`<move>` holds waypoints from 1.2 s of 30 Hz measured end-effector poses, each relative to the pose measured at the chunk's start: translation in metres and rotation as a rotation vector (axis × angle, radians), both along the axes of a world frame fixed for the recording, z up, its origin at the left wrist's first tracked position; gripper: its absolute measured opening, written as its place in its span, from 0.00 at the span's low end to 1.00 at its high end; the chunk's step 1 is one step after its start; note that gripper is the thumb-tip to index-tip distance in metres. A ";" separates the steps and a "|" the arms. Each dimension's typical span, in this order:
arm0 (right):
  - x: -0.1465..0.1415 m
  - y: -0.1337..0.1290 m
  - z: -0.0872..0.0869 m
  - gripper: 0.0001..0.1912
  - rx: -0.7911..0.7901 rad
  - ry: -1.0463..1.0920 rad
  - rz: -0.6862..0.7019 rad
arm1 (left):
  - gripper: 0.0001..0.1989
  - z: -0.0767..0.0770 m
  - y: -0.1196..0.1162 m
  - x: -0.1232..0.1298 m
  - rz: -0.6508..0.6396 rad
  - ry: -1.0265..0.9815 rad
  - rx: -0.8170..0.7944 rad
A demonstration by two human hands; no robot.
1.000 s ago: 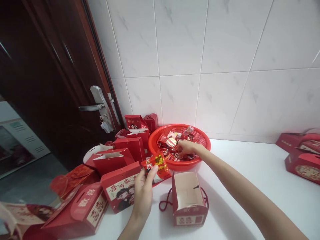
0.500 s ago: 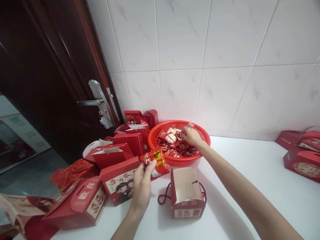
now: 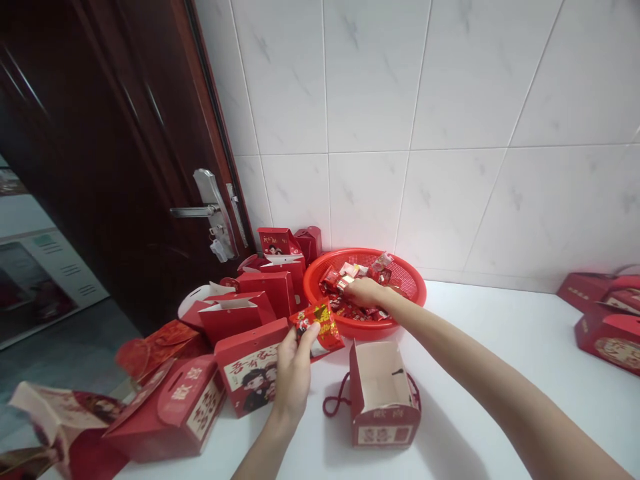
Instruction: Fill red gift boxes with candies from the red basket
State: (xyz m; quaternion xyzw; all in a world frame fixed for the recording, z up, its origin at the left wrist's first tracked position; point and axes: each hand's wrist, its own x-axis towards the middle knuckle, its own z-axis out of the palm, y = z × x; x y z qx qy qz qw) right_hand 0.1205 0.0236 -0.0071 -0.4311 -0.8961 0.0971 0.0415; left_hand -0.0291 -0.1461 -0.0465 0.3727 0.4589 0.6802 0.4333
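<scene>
My left hand is closed on a red and gold candy packet, thumb on top, beside the basket's front rim. Inside the red plastic basket, my right hand reaches down among many small wrapped candies; its fingertips are hidden by the hand and wrappers, so what they grip does not show. Just in front of the basket an open red gift box stands on the white table, its pale inside showing and a dark red cord looped at its sides.
Red gift boxes and bags crowd the left, including a closed box and a box with printed figures. More red boxes sit at the far right. A tiled wall and a dark door bound the table.
My right hand has moved left and deeper into the candies in the basket. My left hand still holds the packet. The whole view has shifted slightly.
</scene>
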 end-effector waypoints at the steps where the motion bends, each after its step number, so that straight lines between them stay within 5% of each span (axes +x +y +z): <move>1: 0.003 -0.003 0.005 0.08 0.011 0.039 0.007 | 0.23 0.001 0.000 0.000 0.009 0.011 -0.015; 4: 0.012 -0.021 0.026 0.13 -0.029 0.313 0.068 | 0.24 0.000 0.001 0.001 0.035 0.034 -0.056; 7: 0.014 -0.052 0.043 0.13 -0.348 0.833 0.258 | 0.23 -0.007 0.003 0.000 0.086 0.025 -0.076; 9: 0.010 -0.073 0.050 0.13 -0.459 0.901 0.360 | 0.24 -0.011 0.005 0.001 0.116 -0.012 -0.074; 16: -0.008 -0.098 0.049 0.06 -0.358 0.704 0.403 | 0.28 0.008 -0.001 0.009 -0.068 -0.295 -0.030; 21: 0.001 -0.062 0.052 0.12 -0.216 0.683 0.279 | 0.27 0.011 -0.004 0.012 -0.053 -0.304 -0.057; 25: 0.010 -0.021 0.042 0.13 0.057 0.128 -0.055 | 0.28 0.008 -0.005 0.013 -0.055 -0.266 -0.081; 31: 0.007 0.003 0.010 0.13 0.009 -0.191 -0.097 | 0.28 0.009 -0.005 0.013 -0.061 -0.270 -0.085; 36: 0.005 0.006 0.002 0.12 -0.013 -0.256 -0.092 | 0.27 0.011 -0.004 0.011 -0.069 -0.288 -0.090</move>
